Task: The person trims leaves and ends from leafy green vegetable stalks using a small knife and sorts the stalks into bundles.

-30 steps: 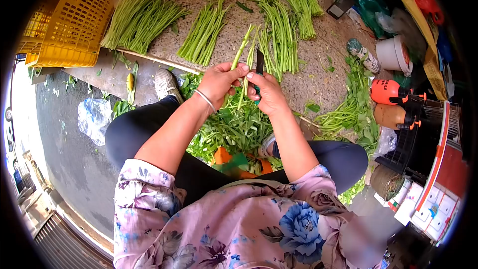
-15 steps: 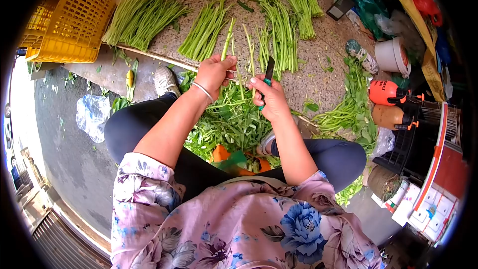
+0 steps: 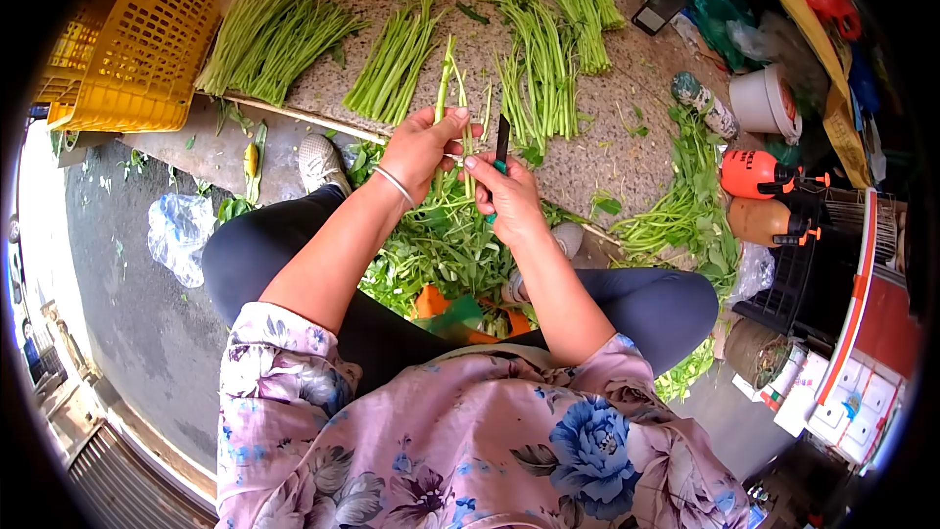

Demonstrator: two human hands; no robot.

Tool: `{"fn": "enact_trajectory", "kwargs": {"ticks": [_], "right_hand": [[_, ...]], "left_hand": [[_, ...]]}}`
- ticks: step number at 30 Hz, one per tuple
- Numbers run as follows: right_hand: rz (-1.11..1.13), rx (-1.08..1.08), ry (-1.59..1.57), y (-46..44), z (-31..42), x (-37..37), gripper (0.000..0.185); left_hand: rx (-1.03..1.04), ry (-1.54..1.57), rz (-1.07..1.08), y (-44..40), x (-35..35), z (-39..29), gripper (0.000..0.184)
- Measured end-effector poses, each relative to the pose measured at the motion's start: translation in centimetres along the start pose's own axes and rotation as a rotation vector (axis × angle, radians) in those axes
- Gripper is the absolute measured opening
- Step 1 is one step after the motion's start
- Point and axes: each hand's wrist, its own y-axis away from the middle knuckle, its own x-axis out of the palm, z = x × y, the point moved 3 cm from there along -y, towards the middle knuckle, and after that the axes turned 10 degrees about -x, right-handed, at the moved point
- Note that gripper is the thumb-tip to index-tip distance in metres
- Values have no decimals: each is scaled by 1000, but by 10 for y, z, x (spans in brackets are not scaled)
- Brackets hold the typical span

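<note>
My left hand (image 3: 423,152), a bracelet at its wrist, is closed around a few green vegetable stems (image 3: 446,73) that look like water spinach, their ends pointing up and away. Close beside it, my right hand (image 3: 509,198) grips a small knife with a green handle (image 3: 498,168); its dark blade (image 3: 503,135) points away from me. The right thumb lies against the lower part of a stem near the left fingers. Below both hands, between my legs, is a heap of leafy greens (image 3: 441,245).
Trimmed stem bundles (image 3: 392,64) lie on the speckled slab (image 3: 627,157) ahead. A yellow crate (image 3: 147,49) stands far left, near a plastic bag (image 3: 182,235). More leafy stalks (image 3: 676,211) lie right, beside a white bucket (image 3: 762,100) and a red spray bottle (image 3: 752,172).
My right hand with the knife has moved left, closer to my left hand. A stem that stood between the hands now sits against the ones in my left hand.
</note>
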Motion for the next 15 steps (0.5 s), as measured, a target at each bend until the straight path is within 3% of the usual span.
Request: {"fn": "enact_trajectory", "kwargs": {"ticks": [5, 7, 8, 9, 11, 15], "right_hand": [[16, -19, 39, 4, 1, 0, 18], [73, -34, 163, 7, 7, -7, 29], [164, -39, 228, 10, 12, -10, 40], [164, -38, 230, 13, 14, -14, 40], [375, 33, 248, 20, 12, -13, 48], [398, 21, 306, 25, 6, -8, 36]], "left_hand": [[81, -27, 2, -5, -6, 2, 12], [83, -37, -18, -3, -9, -1, 11], [65, -45, -26, -2, -9, -2, 9], [47, -52, -35, -2, -10, -2, 7], [41, -66, -38, 1, -10, -2, 8], [35, -123, -32, 3, -8, -1, 8]]}}
